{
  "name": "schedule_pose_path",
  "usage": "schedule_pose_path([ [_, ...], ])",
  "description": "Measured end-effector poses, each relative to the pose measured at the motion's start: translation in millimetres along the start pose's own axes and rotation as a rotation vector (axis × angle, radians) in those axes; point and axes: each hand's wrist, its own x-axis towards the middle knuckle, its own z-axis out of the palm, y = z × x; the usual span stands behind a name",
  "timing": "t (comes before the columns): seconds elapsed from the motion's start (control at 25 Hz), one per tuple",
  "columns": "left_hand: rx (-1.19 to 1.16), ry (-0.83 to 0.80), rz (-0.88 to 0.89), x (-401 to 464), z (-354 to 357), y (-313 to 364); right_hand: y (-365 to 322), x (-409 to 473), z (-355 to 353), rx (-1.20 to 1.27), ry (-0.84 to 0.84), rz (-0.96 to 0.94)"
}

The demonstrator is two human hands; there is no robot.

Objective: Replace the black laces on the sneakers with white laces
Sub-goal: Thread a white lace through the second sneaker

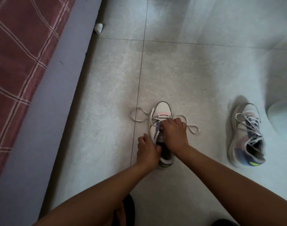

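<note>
Two hands (162, 141) over one sneaker (162, 111); second sneaker (247, 137) well apart, right.

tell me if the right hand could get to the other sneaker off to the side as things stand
Probably yes. The other sneaker lies on bare floor to the right with nothing between, but the right hand is busy at the laces of the middle sneaker.

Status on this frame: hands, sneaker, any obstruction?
Left hand and right hand both gripping white lace at centre sneaker. Second sneaker laced white, off right. Nothing in the way.
</note>
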Motion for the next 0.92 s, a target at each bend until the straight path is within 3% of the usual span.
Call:
schedule_pose_path([
  [0.32, 0.137, -0.079, -0.005, 6.0, -4.5, 7.5, -4.7, 16.5, -16.0, -0.195, -0.212, -0.076],
  [0.48, 0.23, -0.055, -0.05, 8.9, -3.7, 14.8, -17.7, 21.8, -17.3, -0.088, -0.33, 0.005],
  [0.68, 0.334, -0.04, -0.089, 9.3, 0.8, 16.5, -9.5, 43.5, -34.7, 0.011, -0.662, 0.027],
  [0.92, 0.327, -0.072, -0.077, 9.3, -0.5, 16.0, 0.7, 55.4, -59.4, 0.174, -0.714, 0.027],
])
